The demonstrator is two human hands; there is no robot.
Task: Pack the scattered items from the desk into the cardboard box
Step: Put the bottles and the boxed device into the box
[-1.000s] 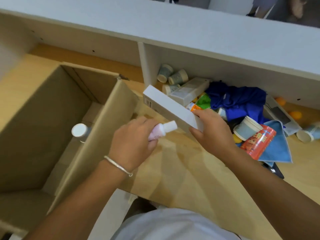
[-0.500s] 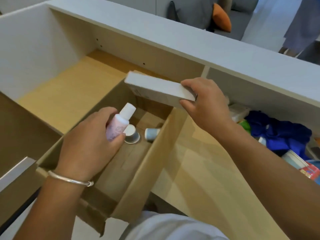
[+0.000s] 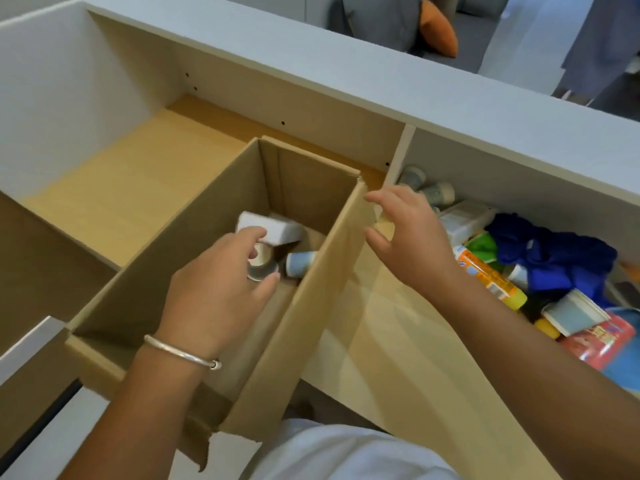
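Note:
The open cardboard box (image 3: 332, 258) stands at the left of the desk. On its floor lie a long white carton (image 3: 277, 228), a grey paper cup (image 3: 262, 270) and a blue paper cup (image 3: 300, 263). My left hand (image 3: 221, 289) hovers over the box with fingers spread loosely and nothing in its grasp; the pink bottle is out of sight. My right hand (image 3: 408, 244) is open and empty just right of the box's right wall. Scattered items on the desk at the right include a blue cloth (image 3: 554, 254), an orange tube (image 3: 488, 273) and a red can (image 3: 602, 341).
A grey shelf board (image 3: 381, 81) runs over the back of the desk, with a divider (image 3: 398, 157) behind the box. More paper cups (image 3: 436, 192) and a white carton (image 3: 464, 220) lie under it. Bare wood (image 3: 381, 341) shows between box and pile.
My right hand has let go of the white carton, which now lies inside the box. My left hand has released the pink bottle. Both hands are empty.

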